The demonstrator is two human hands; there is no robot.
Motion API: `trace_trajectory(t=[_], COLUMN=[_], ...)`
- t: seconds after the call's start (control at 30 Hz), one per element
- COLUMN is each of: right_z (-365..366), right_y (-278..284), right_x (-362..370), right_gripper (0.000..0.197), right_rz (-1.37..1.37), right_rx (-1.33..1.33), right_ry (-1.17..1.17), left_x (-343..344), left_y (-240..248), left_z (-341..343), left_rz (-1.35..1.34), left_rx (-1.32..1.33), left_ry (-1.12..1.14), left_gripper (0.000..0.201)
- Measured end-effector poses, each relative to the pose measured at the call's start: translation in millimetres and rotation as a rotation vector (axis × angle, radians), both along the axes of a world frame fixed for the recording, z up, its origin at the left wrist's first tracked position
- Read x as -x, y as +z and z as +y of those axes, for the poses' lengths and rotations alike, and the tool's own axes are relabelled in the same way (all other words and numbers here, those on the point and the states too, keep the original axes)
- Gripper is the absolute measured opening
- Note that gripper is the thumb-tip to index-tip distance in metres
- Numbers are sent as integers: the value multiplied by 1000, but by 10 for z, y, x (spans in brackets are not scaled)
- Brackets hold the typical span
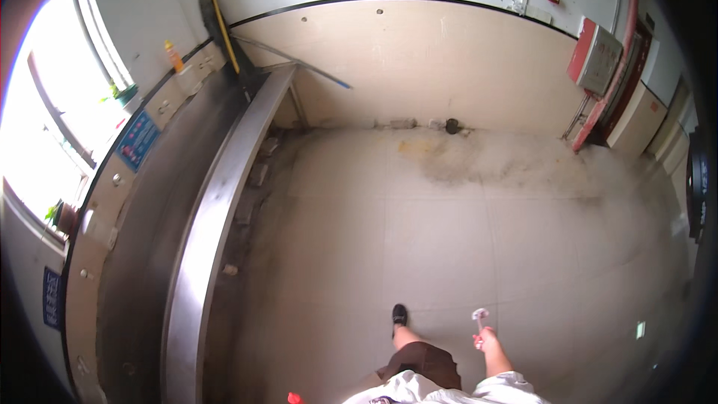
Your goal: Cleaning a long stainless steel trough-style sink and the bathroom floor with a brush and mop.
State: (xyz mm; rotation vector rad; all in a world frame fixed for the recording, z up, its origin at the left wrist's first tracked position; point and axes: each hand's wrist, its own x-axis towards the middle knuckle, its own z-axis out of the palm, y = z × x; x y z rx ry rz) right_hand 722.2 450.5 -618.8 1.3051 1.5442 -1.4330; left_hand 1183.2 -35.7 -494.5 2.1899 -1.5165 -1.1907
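My right hand (486,340), at the lower middle, is closed round the thin handle of a small pale pink tool with a wider whitish head (479,315). The head points away from me, above the floor. Its exact kind is too small to tell. My left hand does not show. At the bottom edge, left of my body, a small red thing (295,398) is cut off by the picture, and I cannot tell what it is. One dark shoe (400,316) steps forward on the tiles.
Along the left runs a long metal trough sink (206,232) below windows, with an orange bottle (173,56) on the ledge. A yellow-handled pole (223,26) leans in the corner. A red-and-grey wall box (596,58) hangs far right. The tiled floor (437,236) has dirty stains.
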Motion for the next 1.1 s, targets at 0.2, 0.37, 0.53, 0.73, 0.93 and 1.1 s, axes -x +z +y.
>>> trace_trajectory(t=[0.2,0.37,0.53,0.73,0.93,1.1], right_z=[-1439,-2675,-3525,-4917,-5546,-5723], right_y=[198,554,723,1729,1702,861], right_x=[1738,3118,4548,6034,7727,9462], right_gripper=[6,13,12,28,39,32], right_rz=[10,123,196,506,846,748], right_rx=[345,533,688,718,453,156], right_ry=[-134,-134,-85,73,353,674], left_x=[1280,2369,3422,4237,5392,6774], left_y=[25,-267,-526,-1709,-1918,-1619], left_z=[-737,-776,-1239,-2448,-3000,-3198], left_rz=[-140,-212,-288,-131,1149,914], left_rx=[-28,-121,-229,-483,-768,-793], left_ry=[-158,-229,-388,-414,704,684], left_gripper=[21,23,26,16,14,8])
